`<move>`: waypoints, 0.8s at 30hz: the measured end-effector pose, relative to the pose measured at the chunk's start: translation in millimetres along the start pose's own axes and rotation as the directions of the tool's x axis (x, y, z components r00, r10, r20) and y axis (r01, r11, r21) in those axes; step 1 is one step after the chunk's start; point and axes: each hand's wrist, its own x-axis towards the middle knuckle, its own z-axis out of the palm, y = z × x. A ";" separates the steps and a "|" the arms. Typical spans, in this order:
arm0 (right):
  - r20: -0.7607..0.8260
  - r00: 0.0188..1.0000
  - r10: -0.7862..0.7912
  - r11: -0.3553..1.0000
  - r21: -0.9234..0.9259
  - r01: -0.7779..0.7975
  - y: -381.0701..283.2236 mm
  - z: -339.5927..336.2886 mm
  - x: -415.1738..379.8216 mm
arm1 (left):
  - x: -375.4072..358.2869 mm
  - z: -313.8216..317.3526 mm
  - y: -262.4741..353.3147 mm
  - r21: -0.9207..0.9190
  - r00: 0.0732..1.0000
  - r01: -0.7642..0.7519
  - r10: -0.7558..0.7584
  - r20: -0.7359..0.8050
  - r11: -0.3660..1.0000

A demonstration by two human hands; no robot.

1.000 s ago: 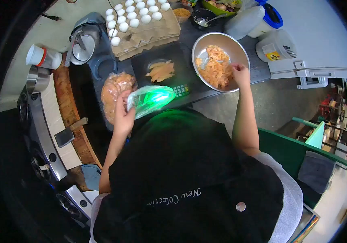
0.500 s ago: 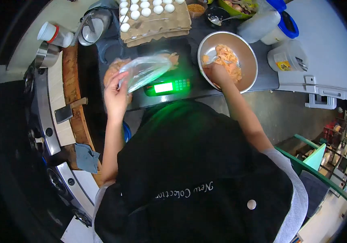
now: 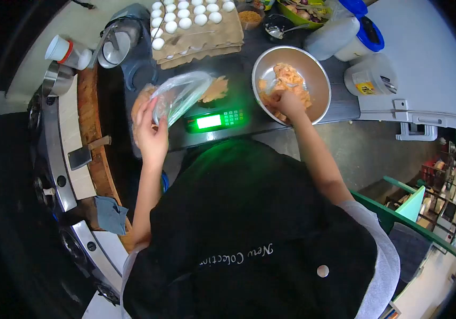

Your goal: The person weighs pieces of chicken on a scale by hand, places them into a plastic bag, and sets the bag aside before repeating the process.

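My left hand [image 3: 151,130] holds a clear plastic bag [image 3: 185,93] by its edge, its mouth spread toward the right. The bag hangs over the left part of a dark scale [image 3: 214,120] with a lit green display. Pale meat [image 3: 215,89] lies on the scale behind the display, and more pale meat [image 3: 141,101] shows left of the bag. My right hand [image 3: 287,105] reaches into a steel bowl [image 3: 322,85], its fingers closed on pieces of orange-pink meat [image 3: 288,77]. Its fingertips are partly hidden.
Egg trays [image 3: 201,42] stand behind the scale. Along the back are a small dark bowl [image 3: 276,29] with a spoon and a green bowl [image 3: 302,20]. Plastic tubs [image 3: 369,77] stand right of the steel bowl. At left, a cleaver [image 3: 80,157] lies on a board.
My right hand has shifted slightly within the bowl. The bag has tilted and moved a little left with my left hand, and more of the meat on the scale shows. The whole view has shifted slightly.
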 end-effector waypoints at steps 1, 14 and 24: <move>0.063 0.998 0.001 1.000 0.022 -0.002 -10.2 -5.5 -5.1 | 0.3 -0.4 -0.3 -0.009 1.000 -0.006 0.006 0.002 1.000; 0.063 0.941 0.333 0.663 0.694 -0.281 18.5 -2.5 1.0 | 15.4 -25.1 3.2 0.003 0.999 -0.008 0.008 0.044 1.000; -0.194 0.896 0.399 0.655 0.744 -0.130 11.7 -29.2 -20.5 | 39.2 -83.1 -31.9 0.004 0.991 -0.014 0.014 -0.133 1.000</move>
